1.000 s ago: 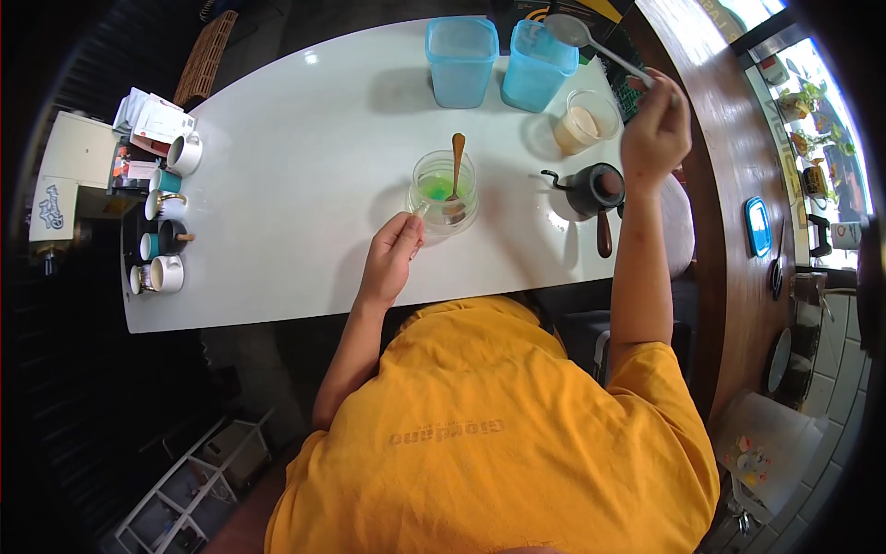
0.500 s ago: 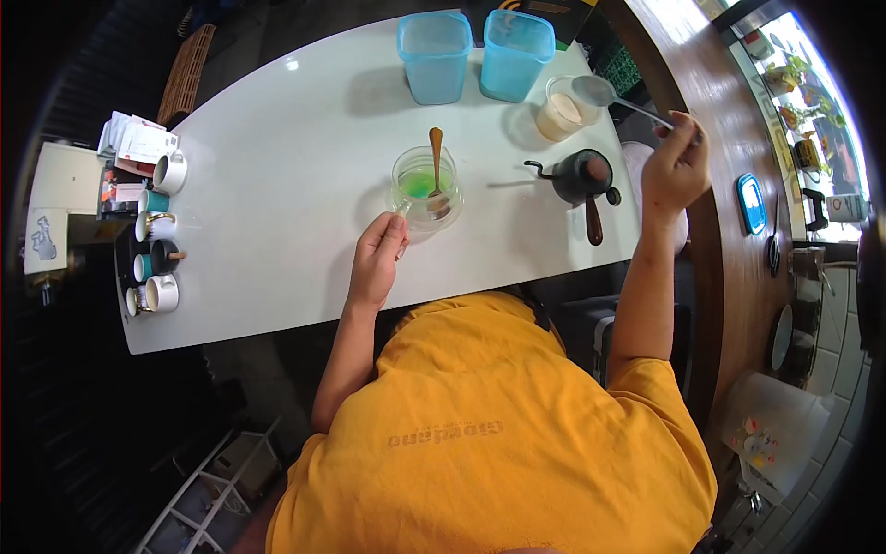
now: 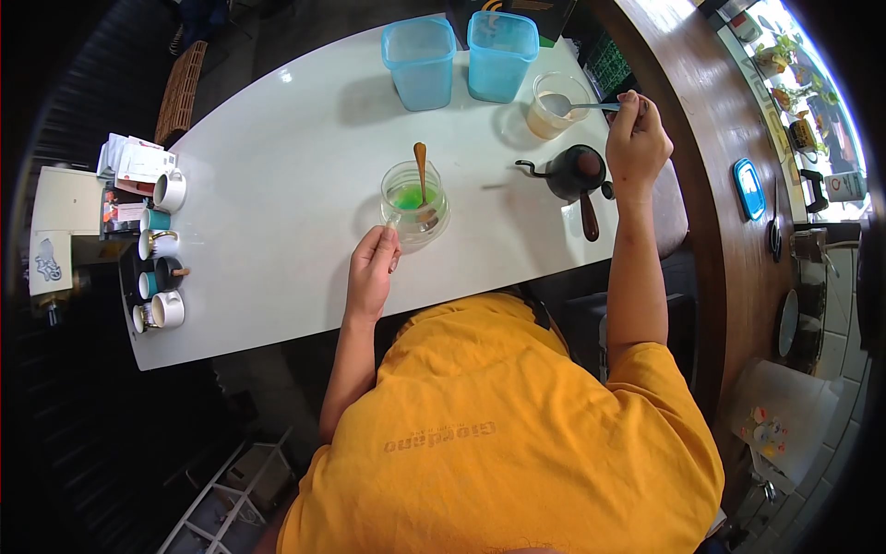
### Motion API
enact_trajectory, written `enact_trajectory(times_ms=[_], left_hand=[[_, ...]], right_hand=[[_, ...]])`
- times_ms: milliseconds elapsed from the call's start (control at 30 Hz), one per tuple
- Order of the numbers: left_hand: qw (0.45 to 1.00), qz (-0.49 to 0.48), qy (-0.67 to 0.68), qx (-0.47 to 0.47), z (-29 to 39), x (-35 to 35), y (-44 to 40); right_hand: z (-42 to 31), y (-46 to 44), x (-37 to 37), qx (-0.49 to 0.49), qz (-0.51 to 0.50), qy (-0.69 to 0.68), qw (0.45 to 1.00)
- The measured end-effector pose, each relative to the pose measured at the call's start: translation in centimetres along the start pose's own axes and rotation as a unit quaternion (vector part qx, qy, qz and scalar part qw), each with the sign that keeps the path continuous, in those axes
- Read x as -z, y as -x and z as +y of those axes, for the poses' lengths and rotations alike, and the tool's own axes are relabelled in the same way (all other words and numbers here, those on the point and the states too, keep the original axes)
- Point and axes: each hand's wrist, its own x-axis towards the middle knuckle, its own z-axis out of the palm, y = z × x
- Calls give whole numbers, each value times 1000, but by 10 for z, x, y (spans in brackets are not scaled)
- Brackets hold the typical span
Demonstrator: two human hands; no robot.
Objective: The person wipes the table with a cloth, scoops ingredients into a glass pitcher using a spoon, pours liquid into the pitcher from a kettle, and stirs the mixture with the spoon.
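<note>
My left hand [image 3: 373, 270] is closed around the handle of a clear glass mug [image 3: 397, 231] standing on the white table. Green liquid shows inside the mug, and a spoon with a wooden-coloured handle [image 3: 421, 174] leans in it. With closed fingers, my right hand [image 3: 639, 143] grips a grey metal spoon [image 3: 595, 106] by its handle end. The bowl of that spoon is inside the mouth of a clear plastic cup [image 3: 546, 125] holding something pale beige. Just below the cup sits a small black kettle [image 3: 565, 177] with a thin curved spout and a brown handle.
Two translucent blue containers [image 3: 420, 69] [image 3: 501, 60] stand at the table's far edge. White and teal cups [image 3: 169, 189] line the left end of the white table [image 3: 277, 203]. A wooden counter [image 3: 688, 120] with a blue-rimmed lid [image 3: 749, 189] runs along the right.
My right hand has moved left and slightly down, bringing the spoon's bowl from the cup's right rim into its mouth. My left hand keeps hold of the mug. The view has shifted slightly.
</note>
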Motion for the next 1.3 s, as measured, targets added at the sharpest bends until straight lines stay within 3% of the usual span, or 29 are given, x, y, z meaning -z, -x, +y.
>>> enact_trajectory(times_ms=[267, 567, 867, 967, 1100, 1167, 1267, 1300], left_hand=[[1000, -3, -18, 3, 5, -4, -2], [1000, -22, -7, 12, 10, -10, -4], [999, -21, -23, 21, 21, -18, -5], [999, -22, -24, 19, 23, -18, -4], [999, -28, -30, 9, 24, -16, -3], [999, -27, -34, 3, 23, -15, -3], [997, -37, -59, -17, 20, -11, -1], [998, -34, -47, -25, 19, -11, -1]], right_hand=[[-5, -3, 14, -135, 57, -58, 988], [2, -4, 29, -130, 112, -136, 976], [-48, 27, 48, -144, 58, -267, 951], [-55, 50, 42, -111, 3, -364, 925], [-57, 75, 41, -95, -64, -366, 924], [-51, 76, 44, 126, -129, -303, 936], [-54, 71, 43, 178, -68, -339, 921], [-50, 71, 42, 155, -43, -350, 923]])
